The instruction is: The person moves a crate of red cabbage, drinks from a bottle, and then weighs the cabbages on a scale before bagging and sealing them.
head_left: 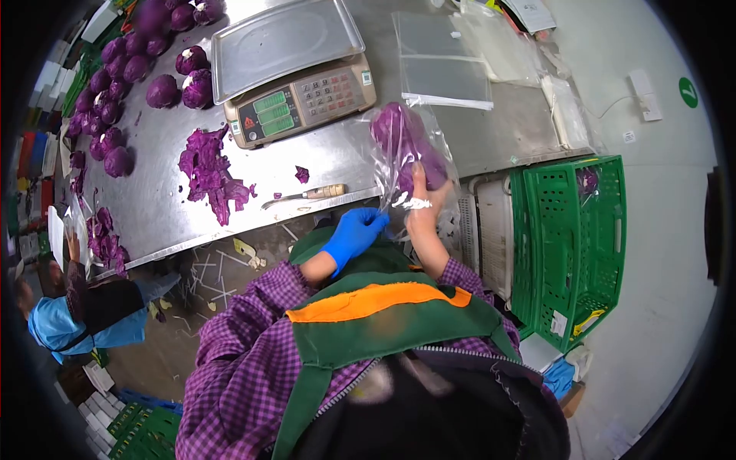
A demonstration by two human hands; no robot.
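Observation:
A clear plastic bag [441, 142] with red cabbage [395, 129] in it is held up at the front edge of the steel table. My bare right hand [426, 198] grips the bagged cabbage from below, thumb pointing up along it. White glints lie on the film over my wrist. To the left, my left hand [359, 231], in a blue glove, pinches the lower edge of the bag with its fingers closed. A hooked knife [326, 192] with a wooden handle lies on the table edge nearby, beside a small leaf scrap [302, 175].
A digital scale [307, 96] with a steel pan sits ahead. Several red cabbages [161, 90] and peeled leaves [207, 172] lie to the left. Flat plastic bags [445, 77] are stacked at the back right. Green crates [563, 245] stand at right; another person [84, 318] works at far left.

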